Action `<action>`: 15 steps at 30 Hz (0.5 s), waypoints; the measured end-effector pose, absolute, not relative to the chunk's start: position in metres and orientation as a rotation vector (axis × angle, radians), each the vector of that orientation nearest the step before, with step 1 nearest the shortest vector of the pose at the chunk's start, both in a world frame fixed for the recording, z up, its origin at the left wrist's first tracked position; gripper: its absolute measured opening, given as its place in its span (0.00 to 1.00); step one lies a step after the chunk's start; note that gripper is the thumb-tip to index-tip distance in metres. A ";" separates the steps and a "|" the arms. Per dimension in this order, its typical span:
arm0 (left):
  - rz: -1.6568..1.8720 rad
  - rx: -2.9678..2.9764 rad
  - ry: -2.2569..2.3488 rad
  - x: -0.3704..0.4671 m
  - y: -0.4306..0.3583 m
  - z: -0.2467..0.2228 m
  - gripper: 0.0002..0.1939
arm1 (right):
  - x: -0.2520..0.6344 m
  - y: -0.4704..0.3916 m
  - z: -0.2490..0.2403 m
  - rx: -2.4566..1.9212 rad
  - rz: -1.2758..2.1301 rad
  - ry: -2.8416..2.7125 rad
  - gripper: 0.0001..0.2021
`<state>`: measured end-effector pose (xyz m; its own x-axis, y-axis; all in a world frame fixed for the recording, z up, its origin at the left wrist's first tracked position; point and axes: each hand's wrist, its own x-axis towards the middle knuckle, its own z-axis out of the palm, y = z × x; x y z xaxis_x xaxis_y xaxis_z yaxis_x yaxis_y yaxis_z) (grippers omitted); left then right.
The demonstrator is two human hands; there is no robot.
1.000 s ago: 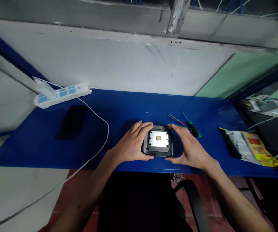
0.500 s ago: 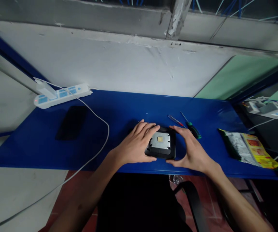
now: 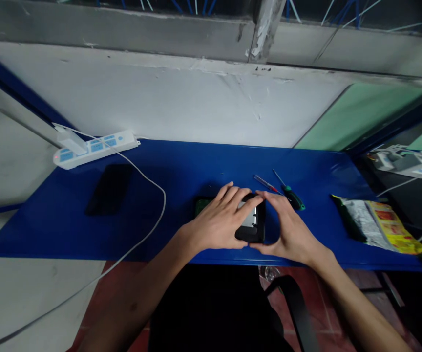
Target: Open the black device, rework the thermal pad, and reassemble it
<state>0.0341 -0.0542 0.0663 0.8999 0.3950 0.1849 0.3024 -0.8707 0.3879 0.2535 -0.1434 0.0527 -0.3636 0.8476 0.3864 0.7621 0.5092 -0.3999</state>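
A small black casing (image 3: pixel 259 230) with a silver metal plate (image 3: pixel 249 220) on its top rests near the front edge of the blue table. My left hand (image 3: pixel 221 220) spans it from the left, fingers across the top and thumb at the near edge, covering most of the plate. With fingertips at the far right corner and thumb at the near one, my right hand (image 3: pixel 291 227) grips its right end. Partly under my left hand, a dark piece with a green surface (image 3: pixel 201 205) shows; what joins it to the casing is hidden.
Right of centre lie a green-handled screwdriver (image 3: pixel 293 197) and a thin red-and-clear screwdriver (image 3: pixel 265 183). A foil packet (image 3: pixel 379 225) is at the right. To the left are a dark flat object (image 3: pixel 110 189), a white power strip (image 3: pixel 97 147) and a white cable (image 3: pixel 152 181) crossing the table.
My left hand has slid right over the casing, covering more of the metal plate. The green-surfaced piece at the left has come into view. My right hand stays almost in place.
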 end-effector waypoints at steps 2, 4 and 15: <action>0.388 2.661 0.518 0.033 -0.053 0.068 0.56 | 0.254 -0.145 0.050 -1.289 0.238 -2.192 0.62; 0.427 2.589 0.521 0.030 -0.051 0.071 0.58 | 0.255 -0.145 0.048 -1.286 0.300 -2.168 0.68; 0.596 2.239 0.492 0.018 -0.049 0.071 0.66 | 0.240 -0.132 0.032 -1.293 0.642 -2.064 0.69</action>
